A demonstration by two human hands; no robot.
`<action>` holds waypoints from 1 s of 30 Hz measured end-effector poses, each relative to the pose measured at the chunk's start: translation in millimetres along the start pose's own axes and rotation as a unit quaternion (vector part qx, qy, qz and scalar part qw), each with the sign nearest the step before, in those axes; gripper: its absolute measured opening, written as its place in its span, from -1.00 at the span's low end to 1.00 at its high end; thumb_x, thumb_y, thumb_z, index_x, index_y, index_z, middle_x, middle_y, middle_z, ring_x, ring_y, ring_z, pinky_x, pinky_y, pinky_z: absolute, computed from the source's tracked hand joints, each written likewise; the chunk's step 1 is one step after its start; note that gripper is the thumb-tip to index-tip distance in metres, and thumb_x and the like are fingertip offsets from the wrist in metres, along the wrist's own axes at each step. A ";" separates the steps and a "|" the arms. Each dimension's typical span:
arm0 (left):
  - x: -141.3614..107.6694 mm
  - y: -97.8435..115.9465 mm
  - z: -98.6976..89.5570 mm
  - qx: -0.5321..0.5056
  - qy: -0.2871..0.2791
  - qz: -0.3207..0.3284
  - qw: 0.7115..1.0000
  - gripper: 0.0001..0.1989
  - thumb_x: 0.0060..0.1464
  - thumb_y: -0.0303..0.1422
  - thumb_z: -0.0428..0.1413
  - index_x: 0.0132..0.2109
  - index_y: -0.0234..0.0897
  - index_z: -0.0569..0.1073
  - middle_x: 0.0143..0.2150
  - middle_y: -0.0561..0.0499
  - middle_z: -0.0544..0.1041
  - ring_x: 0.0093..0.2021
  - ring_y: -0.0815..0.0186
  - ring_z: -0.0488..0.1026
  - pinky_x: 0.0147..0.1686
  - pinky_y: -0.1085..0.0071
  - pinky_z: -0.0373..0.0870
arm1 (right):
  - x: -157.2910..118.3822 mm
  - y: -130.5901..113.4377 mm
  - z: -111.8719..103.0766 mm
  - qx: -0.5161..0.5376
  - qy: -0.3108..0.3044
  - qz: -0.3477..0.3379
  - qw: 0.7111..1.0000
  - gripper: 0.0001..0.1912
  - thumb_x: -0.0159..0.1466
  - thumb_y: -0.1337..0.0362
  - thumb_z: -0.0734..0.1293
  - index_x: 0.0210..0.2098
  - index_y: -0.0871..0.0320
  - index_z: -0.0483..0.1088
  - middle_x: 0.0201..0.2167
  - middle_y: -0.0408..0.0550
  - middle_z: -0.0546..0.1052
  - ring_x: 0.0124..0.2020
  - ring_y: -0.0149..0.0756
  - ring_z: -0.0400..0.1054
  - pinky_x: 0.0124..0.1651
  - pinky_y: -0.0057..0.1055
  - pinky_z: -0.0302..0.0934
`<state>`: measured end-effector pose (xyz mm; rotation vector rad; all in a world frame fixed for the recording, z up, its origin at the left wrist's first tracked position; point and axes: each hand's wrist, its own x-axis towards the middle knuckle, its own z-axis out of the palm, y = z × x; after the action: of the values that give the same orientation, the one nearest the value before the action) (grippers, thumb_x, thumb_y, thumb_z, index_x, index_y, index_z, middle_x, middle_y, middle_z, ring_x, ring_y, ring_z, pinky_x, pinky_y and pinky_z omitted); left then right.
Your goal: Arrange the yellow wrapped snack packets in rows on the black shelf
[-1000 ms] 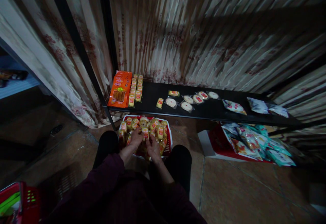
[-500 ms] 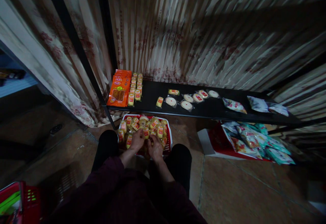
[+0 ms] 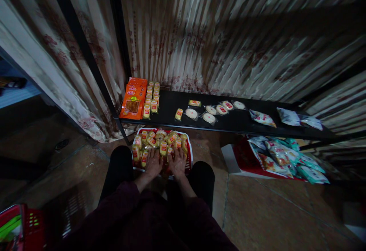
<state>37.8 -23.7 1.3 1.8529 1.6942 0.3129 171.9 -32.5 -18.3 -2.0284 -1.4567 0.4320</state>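
Many small yellow wrapped cakes (image 3: 163, 148) with red-and-white labels fill a red basket with a white rim (image 3: 191, 152) on the floor between my knees. Over the near part of the basket, my left hand (image 3: 153, 162) lies on the cakes, fingers stretched forward. My right hand (image 3: 177, 162) rests beside it at the right, its fingers spread over more cakes. A wrapped cake shows between the two hands. What lies under the palms is hidden.
A low black shelf (image 3: 168, 104) bears orange packets (image 3: 133, 100), rows of yellow cakes (image 3: 154, 104), round white wrapped pieces (image 3: 191, 114) and white bags (image 3: 288, 116). Below right stands a box of snack bags (image 3: 281, 155). Another red basket (image 3: 34, 226) is at lower left.
Both hands have gone from bent fingers close together over the cakes to flatter, outstretched fingers resting on them. The shelf's goods are unchanged.
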 end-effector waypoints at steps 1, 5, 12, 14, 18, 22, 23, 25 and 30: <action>-0.5 0.0 1.2 0.001 0.002 0.011 1.000 -0.42 0.14 -0.33 -0.09 0.27 -0.50 0.18 0.36 -0.27 0.07 0.39 0.04 -0.13 0.33 0.16 -0.16 | -0.2 0.7 0.7 -0.001 0.011 0.005 1.000 -0.44 0.22 0.09 0.19 0.14 0.22 0.31 0.24 0.16 0.22 0.30 0.00 -0.05 0.29 -0.01 -0.20; 0.2 -1.5 7.1 0.005 -0.015 0.031 0.999 -0.34 0.08 -0.33 -0.02 0.31 -0.44 0.11 0.38 -0.24 0.02 0.39 0.02 -0.15 0.32 0.13 -0.11 | -1.1 3.0 6.2 -0.015 0.015 0.010 1.000 -0.44 0.23 0.09 0.19 0.17 0.17 0.29 0.25 0.16 0.20 0.31 0.07 -0.08 0.27 0.05 -0.18; -8.0 -7.1 10.7 0.040 0.048 0.079 0.995 -0.35 0.07 -0.39 -0.03 0.31 -0.45 0.08 0.39 -0.27 -0.02 0.39 0.03 -0.15 0.30 0.08 -0.06 | -0.4 8.1 8.4 -0.064 0.016 -0.044 0.997 -0.46 0.28 0.12 0.13 0.17 0.26 0.25 0.23 0.23 0.23 0.27 0.01 0.01 0.22 0.00 -0.05; -15.1 -9.4 9.8 0.060 0.055 0.123 0.989 -0.30 0.03 -0.35 0.03 0.32 -0.39 0.07 0.40 -0.25 -0.06 0.40 0.00 -0.19 0.29 0.02 -0.07 | -4.0 10.2 9.0 -0.078 0.028 -0.063 0.995 -0.45 0.29 0.11 0.13 0.19 0.26 0.23 0.24 0.22 0.21 0.28 0.01 0.00 0.22 0.01 -0.05; -24.8 -13.4 12.9 0.093 0.034 0.199 0.975 -0.20 -0.08 -0.36 0.14 0.32 -0.21 0.08 0.41 -0.19 -0.09 0.39 -0.02 -0.17 0.27 -0.05 -0.07 | -11.7 13.2 13.4 -0.085 0.031 -0.114 0.989 -0.47 0.28 0.15 0.14 0.19 0.21 0.23 0.24 0.15 0.23 0.28 0.01 -0.01 0.21 0.03 -0.03; -20.5 -12.1 18.6 0.096 0.031 0.175 0.979 -0.24 -0.06 -0.52 0.06 0.32 -0.21 0.11 0.41 -0.18 -0.09 0.39 0.01 -0.14 0.25 -0.01 0.01 | -9.0 11.5 13.2 -0.091 0.018 -0.123 0.988 -0.48 0.27 0.19 0.15 0.17 0.26 0.25 0.20 0.18 0.28 0.26 0.00 0.02 0.20 -0.01 0.00; -18.4 -11.3 19.1 0.095 0.034 0.168 0.981 -0.26 -0.05 -0.54 0.04 0.31 -0.22 0.11 0.41 -0.19 -0.09 0.39 0.02 -0.14 0.25 0.01 0.03 | -7.0 10.5 11.8 -0.092 0.018 -0.121 0.988 -0.48 0.27 0.18 0.15 0.17 0.27 0.25 0.21 0.19 0.28 0.26 0.00 0.02 0.20 -0.02 0.01; -15.5 -10.3 18.8 0.094 0.045 0.158 0.982 -0.27 -0.04 -0.56 0.02 0.31 -0.26 0.11 0.41 -0.21 -0.08 0.39 0.03 -0.14 0.25 0.06 0.05 | -2.6 8.6 8.3 -0.096 0.028 -0.112 0.989 -0.47 0.27 0.16 0.15 0.19 0.26 0.24 0.24 0.18 0.24 0.27 -0.01 -0.01 0.21 -0.03 -0.01; -22.4 -15.4 15.7 0.110 0.072 0.195 0.972 -0.24 -0.01 -0.35 0.12 0.33 -0.25 0.06 0.42 -0.23 -0.14 0.39 -0.02 -0.17 0.25 0.01 0.02 | 2.7 8.6 7.0 -0.118 0.027 -0.057 0.991 -0.49 0.25 0.16 0.20 0.17 0.18 0.28 0.24 0.18 0.22 0.28 0.05 -0.01 0.22 0.01 -0.06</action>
<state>30.2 -49.5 -15.1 2.3821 1.4934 0.4412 175.1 -29.9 -28.9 -2.1052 -1.6444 0.1623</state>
